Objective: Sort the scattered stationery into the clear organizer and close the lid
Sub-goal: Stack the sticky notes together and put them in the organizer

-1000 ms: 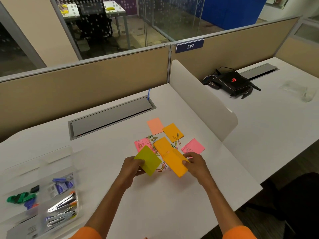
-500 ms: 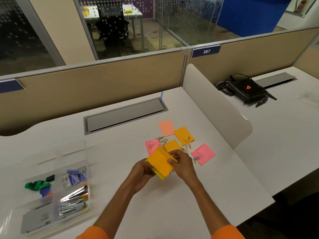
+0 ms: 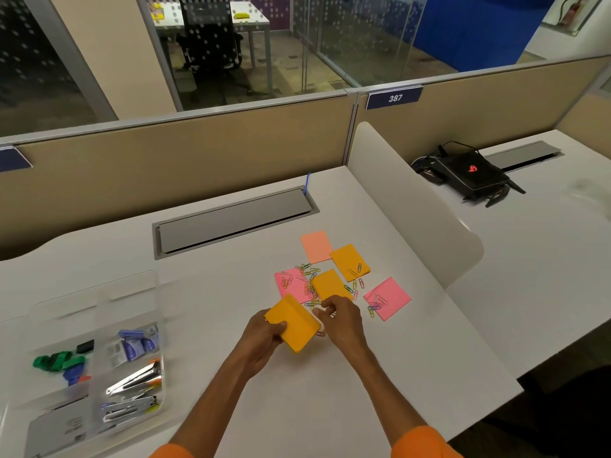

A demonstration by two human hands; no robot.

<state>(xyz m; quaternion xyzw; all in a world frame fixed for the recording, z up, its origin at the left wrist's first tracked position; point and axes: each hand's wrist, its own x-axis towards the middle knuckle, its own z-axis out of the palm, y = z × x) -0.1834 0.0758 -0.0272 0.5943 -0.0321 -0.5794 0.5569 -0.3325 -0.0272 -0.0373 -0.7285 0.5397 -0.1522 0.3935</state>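
My left hand (image 3: 264, 335) grips a stack of orange sticky notes (image 3: 292, 322) just above the desk, thumb on top. My right hand (image 3: 340, 317) hovers at the stack's right edge with fingers curled; whether it pinches the stack is unclear. Behind them lie more sticky notes: a salmon one (image 3: 316, 246), two orange ones (image 3: 349, 262) (image 3: 330, 284), and two pink ones (image 3: 292, 284) (image 3: 388, 298), with several coloured paper clips (image 3: 309, 276) scattered among them. The clear organizer (image 3: 92, 365) stands open at the left, holding staplers, clips and staple boxes.
A grey cable hatch (image 3: 231, 219) is set into the white desk (image 3: 297, 391) behind the notes. A white curved divider (image 3: 413, 206) bounds the desk at the right. Beyond it a black device (image 3: 469, 175) sits on the neighbouring desk. Beige partition panels run along the back.
The orange pad from my right hand has been laid on top of the yellow-green pad in my left. Both now form one stack in my left hand, which has drawn back slightly left.
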